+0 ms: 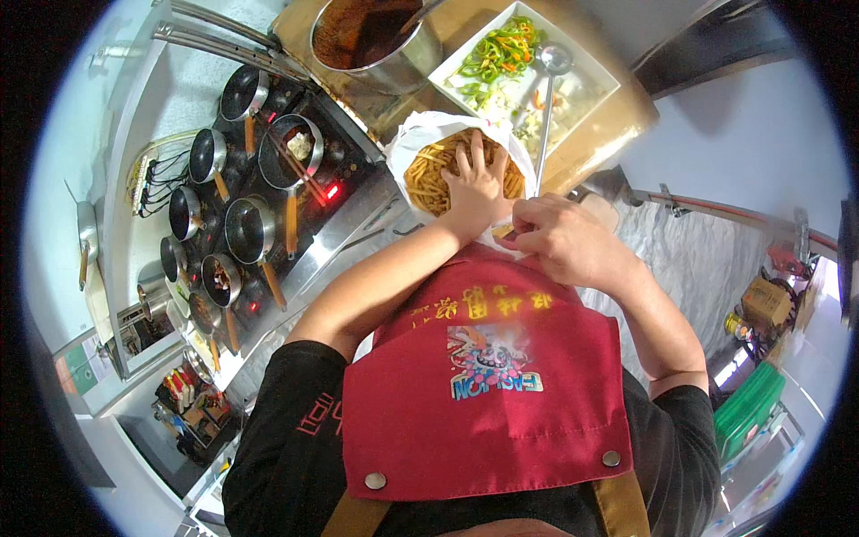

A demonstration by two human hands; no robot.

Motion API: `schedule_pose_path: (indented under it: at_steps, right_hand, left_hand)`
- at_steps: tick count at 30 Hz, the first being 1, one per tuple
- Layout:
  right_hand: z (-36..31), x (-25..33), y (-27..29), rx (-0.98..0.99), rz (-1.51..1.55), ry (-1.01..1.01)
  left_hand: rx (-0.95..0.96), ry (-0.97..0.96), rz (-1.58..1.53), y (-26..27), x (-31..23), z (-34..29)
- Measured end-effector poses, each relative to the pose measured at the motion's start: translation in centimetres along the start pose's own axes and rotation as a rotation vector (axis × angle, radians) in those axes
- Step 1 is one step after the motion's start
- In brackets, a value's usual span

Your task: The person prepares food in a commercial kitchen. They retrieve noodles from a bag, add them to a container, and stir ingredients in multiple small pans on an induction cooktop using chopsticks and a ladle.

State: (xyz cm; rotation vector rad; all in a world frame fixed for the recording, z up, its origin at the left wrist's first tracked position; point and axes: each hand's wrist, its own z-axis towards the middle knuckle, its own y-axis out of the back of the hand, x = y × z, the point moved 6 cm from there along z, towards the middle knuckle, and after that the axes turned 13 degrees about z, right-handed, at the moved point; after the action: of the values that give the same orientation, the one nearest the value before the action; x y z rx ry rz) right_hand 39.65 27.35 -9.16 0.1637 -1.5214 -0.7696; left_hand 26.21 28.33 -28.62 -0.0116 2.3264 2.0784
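A white bag (407, 134), its mouth wide, is full of yellow-brown strips (426, 179) that look like thick noodles. My left hand (477, 186) reaches into it, fingers spread and resting on the strips. At the bag's near right edge my right hand (557, 234) is closed, its fingers pinching the rim; part of the grip is hidden behind the knuckles. Just beyond the bag stands a white square tray (586, 106) with sliced green and orange peppers (501, 52) and pale chopped pieces. A long-handled ladle (555, 61) lies across the tray.
A steel pot (394, 72) of dark red sauce stands at the back. On the left, a black cooktop (335, 148) carries several small pans; one pan (291, 150) has chopsticks across it and pale food inside. Pan handles (291, 224) point toward me. Green crate (750, 410) at right.
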Motion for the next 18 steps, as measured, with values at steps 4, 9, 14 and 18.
schedule_pose_path:
  at_steps: [4, 9, 14, 18]
  right_hand:
    - [-0.7, -0.1, -0.1, -0.025, -0.016, 0.008]
    - [-0.3, 0.3, 0.1, 0.005, -0.03, 0.001]
    - [-0.8, 0.0, 0.0, 0.006, -0.052, -0.016]
    - [-0.4, 0.3, 0.1, -0.003, -0.058, -0.001]
  left_hand:
    - [0.04, 0.017, -0.144, 0.4, 0.8, 0.5]
    - [0.079, 0.081, -0.055, -0.3, 0.0, 0.8]
    - [0.094, 0.065, -0.161, 1.3, 1.1, 0.4]
    - [0.029, 0.111, 0.015, 1.2, -0.3, 0.8]
